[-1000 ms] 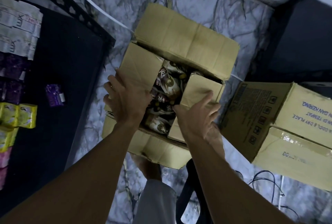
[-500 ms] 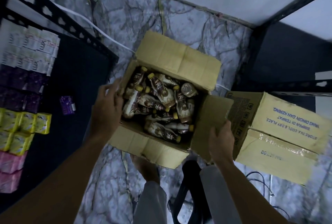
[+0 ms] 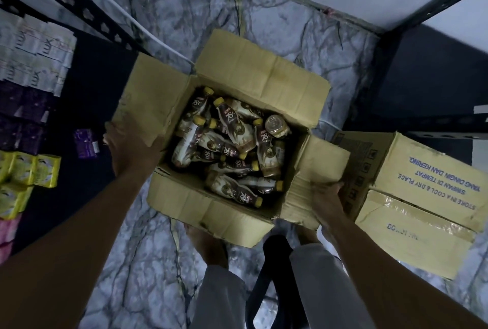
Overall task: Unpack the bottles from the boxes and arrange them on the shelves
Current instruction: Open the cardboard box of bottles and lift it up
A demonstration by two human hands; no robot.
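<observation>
Holding an opened box wide by its two side flaps.
The box (image 3: 211,209) is set on the marbled floor (image 3: 184,11) in the middle, with all four flaps folded outward. The left flap (image 3: 148,101) is grasped by the left hand (image 3: 132,151), fingers curled at its near edge. The right flap (image 3: 317,167) is grasped by the right hand (image 3: 326,202), fingers wrapped round its near corner. Yellow-capped bottles (image 3: 224,149) are heaped loosely inside the box, most lying on their sides. A taped second box (image 3: 422,196) is seen just right of it, and soap packets (image 3: 26,170) are lined up on the dark shelf (image 3: 79,196) at the left.
</observation>
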